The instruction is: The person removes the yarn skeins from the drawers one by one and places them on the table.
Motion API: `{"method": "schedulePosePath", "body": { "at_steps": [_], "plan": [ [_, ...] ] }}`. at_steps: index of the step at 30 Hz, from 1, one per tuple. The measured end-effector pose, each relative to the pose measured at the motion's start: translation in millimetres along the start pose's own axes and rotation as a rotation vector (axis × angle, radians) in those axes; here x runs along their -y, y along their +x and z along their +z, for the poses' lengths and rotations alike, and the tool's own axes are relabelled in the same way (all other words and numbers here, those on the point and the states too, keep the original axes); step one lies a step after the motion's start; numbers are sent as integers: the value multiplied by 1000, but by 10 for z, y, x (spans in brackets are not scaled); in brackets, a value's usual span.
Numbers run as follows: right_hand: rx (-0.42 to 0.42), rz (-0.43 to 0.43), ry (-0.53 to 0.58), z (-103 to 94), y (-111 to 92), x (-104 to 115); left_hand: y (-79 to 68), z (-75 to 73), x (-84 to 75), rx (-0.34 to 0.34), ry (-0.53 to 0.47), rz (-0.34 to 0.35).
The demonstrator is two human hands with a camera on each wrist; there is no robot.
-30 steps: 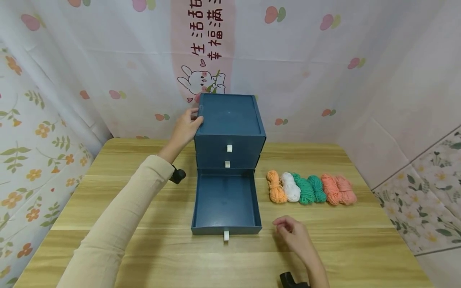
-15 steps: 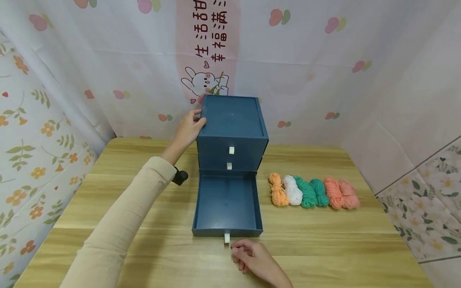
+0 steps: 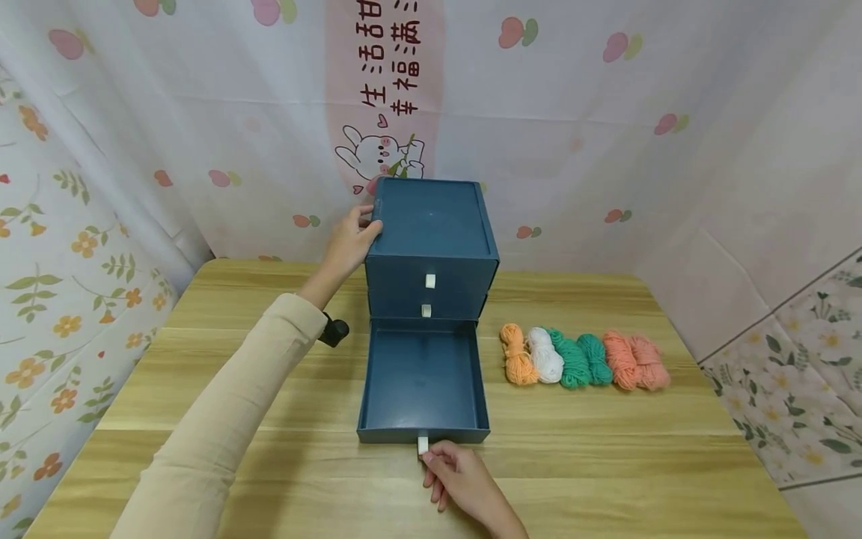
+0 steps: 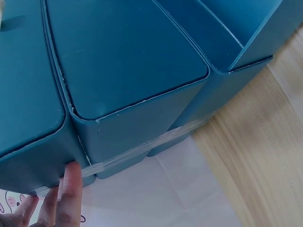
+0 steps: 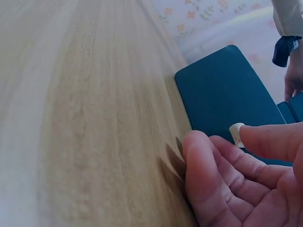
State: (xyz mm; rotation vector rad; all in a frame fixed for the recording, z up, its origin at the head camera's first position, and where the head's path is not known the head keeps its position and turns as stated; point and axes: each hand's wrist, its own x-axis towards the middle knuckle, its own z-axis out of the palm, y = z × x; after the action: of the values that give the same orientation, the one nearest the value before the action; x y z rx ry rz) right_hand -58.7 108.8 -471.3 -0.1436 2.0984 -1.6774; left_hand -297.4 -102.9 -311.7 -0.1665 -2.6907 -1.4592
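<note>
A dark blue cabinet (image 3: 434, 221) of three stacked drawers stands on the table, its bottom drawer (image 3: 426, 382) pulled far out with a bare floor. My left hand (image 3: 346, 243) rests against the cabinet's upper left edge, the thumb near the top; in the left wrist view its straight fingers (image 4: 70, 194) touch the side beside a strip of clear tape (image 4: 137, 147). At the drawer's front my right hand (image 3: 461, 479) pinches the white knob (image 3: 423, 445). The right wrist view shows the thumb against that knob (image 5: 236, 135), the other fingers loosely curled near the tabletop.
Right of the drawer lies a row of yarn skeins: orange (image 3: 517, 355), white (image 3: 544, 355), green (image 3: 572, 359) and coral (image 3: 621, 361). The upper drawers, with white knobs (image 3: 430, 281), are pushed in. A printed curtain (image 3: 552, 150) hangs behind the wooden table (image 3: 606, 464).
My right hand has moved left from beside the drawer to its front knob and now pinches it. My left hand has stayed on the cabinet, and the drawer has not visibly moved.
</note>
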Motion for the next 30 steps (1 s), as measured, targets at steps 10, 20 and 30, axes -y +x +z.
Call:
{"method": "schedulePosePath", "body": {
  "at_steps": [10, 20, 30],
  "plan": [
    [-5, 5, -7, -12, 61, 2, 2, -17, -15, 1, 2, -2],
    [-21, -13, -31, -57, 143, 87, 6, 0, -8, -6, -1, -15],
    [-23, -36, -61, -108, 332, 106, 0, 0, -18, -6, 6, -8]
  ]
}}
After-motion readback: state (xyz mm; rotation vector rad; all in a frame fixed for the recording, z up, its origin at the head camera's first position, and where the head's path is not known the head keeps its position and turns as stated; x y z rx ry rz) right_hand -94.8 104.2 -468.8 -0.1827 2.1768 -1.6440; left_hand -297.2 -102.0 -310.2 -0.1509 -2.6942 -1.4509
